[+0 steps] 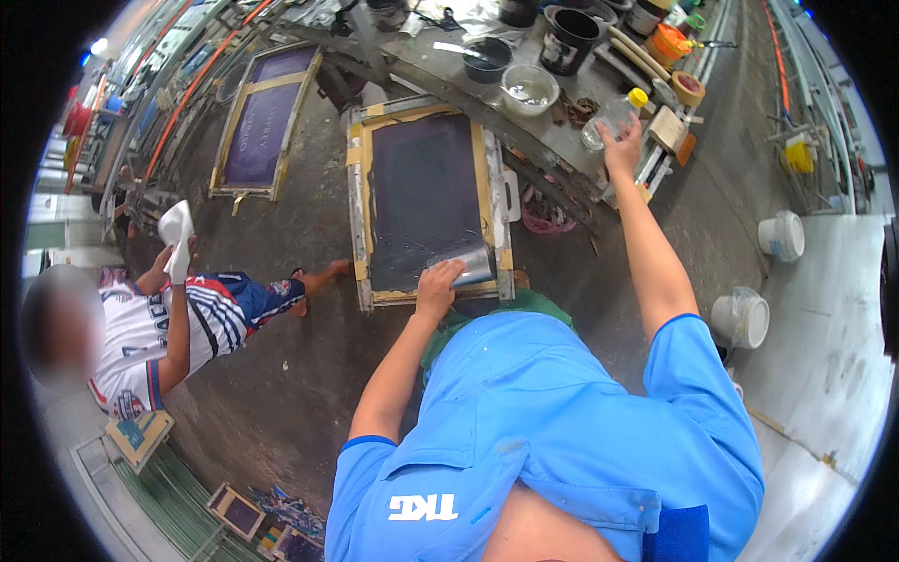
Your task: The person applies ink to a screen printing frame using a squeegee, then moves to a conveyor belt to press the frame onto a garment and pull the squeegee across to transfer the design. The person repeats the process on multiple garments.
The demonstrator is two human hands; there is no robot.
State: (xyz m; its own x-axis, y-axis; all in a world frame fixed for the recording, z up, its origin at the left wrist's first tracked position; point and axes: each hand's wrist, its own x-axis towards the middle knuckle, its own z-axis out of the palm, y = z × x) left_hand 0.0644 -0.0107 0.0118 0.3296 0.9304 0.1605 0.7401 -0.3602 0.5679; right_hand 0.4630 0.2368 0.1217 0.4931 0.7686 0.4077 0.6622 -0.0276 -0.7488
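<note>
A framed printing screen [421, 187] with a dark mesh and tape-covered edges stands in front of me. At its lower right corner my left hand [437, 288] is closed around a shiny silver piece [476, 265], whose exact kind I cannot make out. The piece lies against the mesh. Out to the right, my right hand [622, 152] grips a clear plastic bottle [613, 124] with a yellow cap, over the edge of the workbench [435, 80]. The bottle is tilted, and little or nothing shows inside it.
On the bench stand a clear bowl [530, 91], a black tub [487, 59], a dark bucket [570, 42] and a tape roll [688, 89]. Another screen [262, 122] leans at the far left. A person [169, 318] on the left holds something white. White buckets [780, 236] sit at right.
</note>
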